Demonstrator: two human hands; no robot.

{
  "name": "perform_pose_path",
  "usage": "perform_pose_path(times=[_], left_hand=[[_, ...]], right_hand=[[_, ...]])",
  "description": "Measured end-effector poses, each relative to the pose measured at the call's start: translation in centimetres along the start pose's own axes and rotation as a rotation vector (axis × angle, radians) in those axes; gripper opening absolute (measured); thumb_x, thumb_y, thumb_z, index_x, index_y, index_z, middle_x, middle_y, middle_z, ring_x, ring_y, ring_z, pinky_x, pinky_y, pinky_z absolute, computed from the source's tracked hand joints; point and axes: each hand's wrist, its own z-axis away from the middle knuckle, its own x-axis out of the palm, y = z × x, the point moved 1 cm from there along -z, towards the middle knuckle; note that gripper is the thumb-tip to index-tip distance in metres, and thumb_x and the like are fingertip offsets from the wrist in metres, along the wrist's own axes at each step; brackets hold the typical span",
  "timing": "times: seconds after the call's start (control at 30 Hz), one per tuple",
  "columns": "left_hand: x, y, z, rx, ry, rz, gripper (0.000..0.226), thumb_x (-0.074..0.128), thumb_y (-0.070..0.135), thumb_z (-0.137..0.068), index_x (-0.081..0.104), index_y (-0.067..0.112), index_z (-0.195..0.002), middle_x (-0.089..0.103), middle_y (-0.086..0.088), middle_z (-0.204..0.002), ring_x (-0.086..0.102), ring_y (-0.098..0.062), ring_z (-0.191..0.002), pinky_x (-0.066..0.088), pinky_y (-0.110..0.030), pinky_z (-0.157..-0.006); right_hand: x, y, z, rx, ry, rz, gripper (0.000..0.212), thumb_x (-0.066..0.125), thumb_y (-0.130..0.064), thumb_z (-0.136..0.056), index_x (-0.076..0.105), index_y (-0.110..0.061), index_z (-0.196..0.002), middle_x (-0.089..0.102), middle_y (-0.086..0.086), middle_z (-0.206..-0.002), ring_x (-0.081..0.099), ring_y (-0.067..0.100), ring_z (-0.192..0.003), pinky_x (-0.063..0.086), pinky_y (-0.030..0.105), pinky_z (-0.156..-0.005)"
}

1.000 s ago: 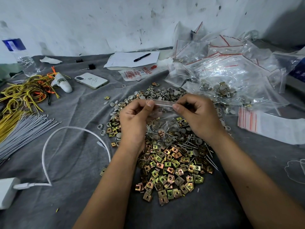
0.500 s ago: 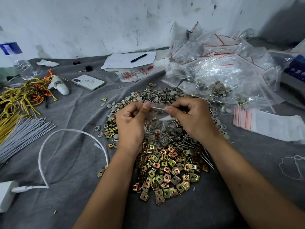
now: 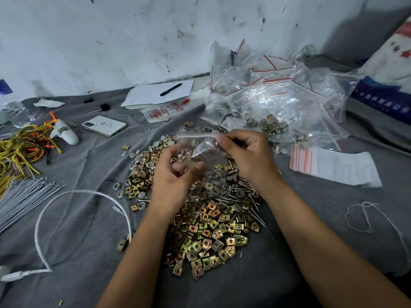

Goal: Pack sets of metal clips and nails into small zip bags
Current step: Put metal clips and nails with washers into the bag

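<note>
Right hand (image 3: pixel 246 156) pinches zip bag (image 3: pixel 200 147) edge; left hand (image 3: pixel 175 176), loosely curled, holds nothing.

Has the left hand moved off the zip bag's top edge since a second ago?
Yes. The left hand has let go of the strip and dropped toward the clip pile, fingers loosely curled. The right hand alone pinches the zip bag.

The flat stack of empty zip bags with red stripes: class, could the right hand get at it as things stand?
Probably not yet: the right hand pinches the small bag. The stack itself lies uncovered beside it.
</note>
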Motion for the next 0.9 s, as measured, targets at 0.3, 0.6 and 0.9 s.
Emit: perform_pose_path(times=[0.3, 0.6, 0.9], left_hand=[[9.7, 3.7, -5.5, 0.027, 0.203, -0.044, 0.01, 0.075, 0.012, -0.093, 0.07, 0.016, -0.086, 0.076, 0.002, -0.075, 0.074, -0.012, -0.063, 0.06, -0.03, -0.052], [22.0, 3.1, -13.0, 0.22, 0.139, -0.636, 0.063, 0.074, 0.015, -0.091, 0.04, 0.007, -0.144, 0.048, -0.017, -0.143, 0.047, -0.036, -0.131, 0.04, -0.045, -0.109], [24.1, -1.7, -12.5, 0.375, -0.339, -1.177, 0.055, 0.048, 0.019, -0.102, 0.041, 0.021, -0.157, 0.028, -0.009, -0.169, 0.021, -0.034, -0.156, 0.02, -0.047, -0.127]], right_hand=[[-7.3, -1.5, -3.9, -0.007, 0.403, 0.22, 0.032, 0.074, -0.035, -0.091, 0.063, -0.023, -0.119, 0.07, -0.009, -0.099, 0.066, 0.001, -0.086, 0.05, 0.015, -0.07], [-15.0, 1.7, -7.9, 0.118, 0.165, 1.366, 0.052, 0.074, -0.035, -0.085, 0.056, -0.017, -0.131, 0.039, 0.016, -0.137, 0.035, 0.038, -0.126, 0.042, 0.048, -0.099], [-18.0, 2.9, -9.2, 0.341, -0.047, 1.474, 0.026, 0.061, -0.04, -0.094, 0.068, -0.029, -0.116, 0.046, 0.01, -0.129, 0.034, 0.037, -0.126, 0.035, 0.049, -0.105]])
